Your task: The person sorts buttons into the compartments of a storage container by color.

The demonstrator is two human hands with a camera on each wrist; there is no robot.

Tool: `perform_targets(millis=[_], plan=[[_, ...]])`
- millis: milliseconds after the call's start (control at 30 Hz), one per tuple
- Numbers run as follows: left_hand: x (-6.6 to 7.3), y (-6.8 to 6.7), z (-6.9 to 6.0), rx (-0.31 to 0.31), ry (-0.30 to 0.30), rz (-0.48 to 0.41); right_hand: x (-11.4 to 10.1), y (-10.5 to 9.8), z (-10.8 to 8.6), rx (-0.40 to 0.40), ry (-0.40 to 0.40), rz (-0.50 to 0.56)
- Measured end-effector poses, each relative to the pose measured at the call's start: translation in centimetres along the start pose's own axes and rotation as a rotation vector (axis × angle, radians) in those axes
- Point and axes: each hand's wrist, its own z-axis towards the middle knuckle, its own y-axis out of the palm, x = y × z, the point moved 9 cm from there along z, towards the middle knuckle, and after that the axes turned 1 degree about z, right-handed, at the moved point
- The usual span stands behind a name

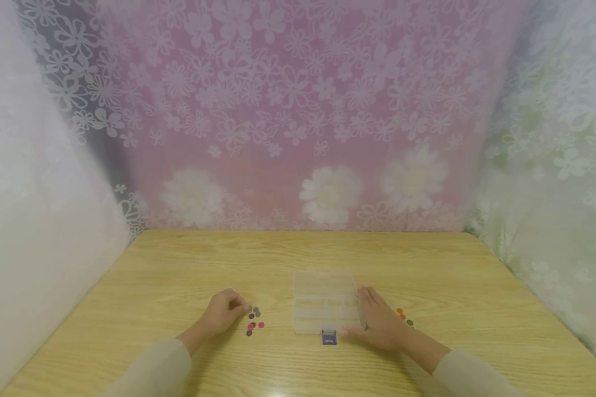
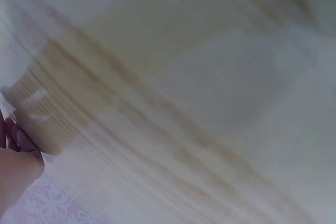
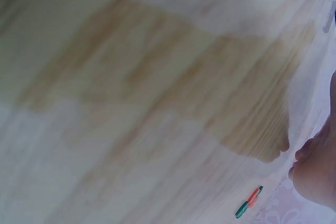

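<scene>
Compartment box: a careless push could shift it

The floral curtain hangs behind the wood-grain table, whose top looks smooth; I'd expect anything light to slide on it. The clear box sits there between the 2 hands, its walls so faint against the wood that an edge could be misjudged and bumped. I can't make out whether a lid is on.

The right hand lies with straight fingers along the box's right side, thumb near its front edge; leaning harder could send the box sideways towards the left. The left hand has its thumb and finger tips drawn together at the edge of the dark discs; from here I can't tell whether 1 is caught between them. Pieces so thin could slip from a loose pinch, or skid into the 2 pink discs close by. Across from them, the 2 orange discs and the green disc lie near the right forearm, where a stray brush could scatter them.

As for writing, I find none on the curtain or table. The blue latch at the box's front bears a pale mark, perhaps a brand, too small to read.
</scene>
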Motion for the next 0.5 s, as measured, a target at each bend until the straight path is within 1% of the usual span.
perform_targets(millis=[133, 267, 500], plan=[[-0.05, -0.01, -0.03, -0.003, -0.009, -0.014, -0.11, 0.00, -0.03, -0.001, -0.004, -0.007], [0.02, -0.11, -0.05, 0.008, -0.015, -0.020, -0.12, 0.02, 0.00, -0.012, 0.002, -0.008], [0.36, -0.22, -0.11, 0.029, -0.014, -0.006, -0.20, -0.02, -0.03, -0.027, 0.013, 0.007]])
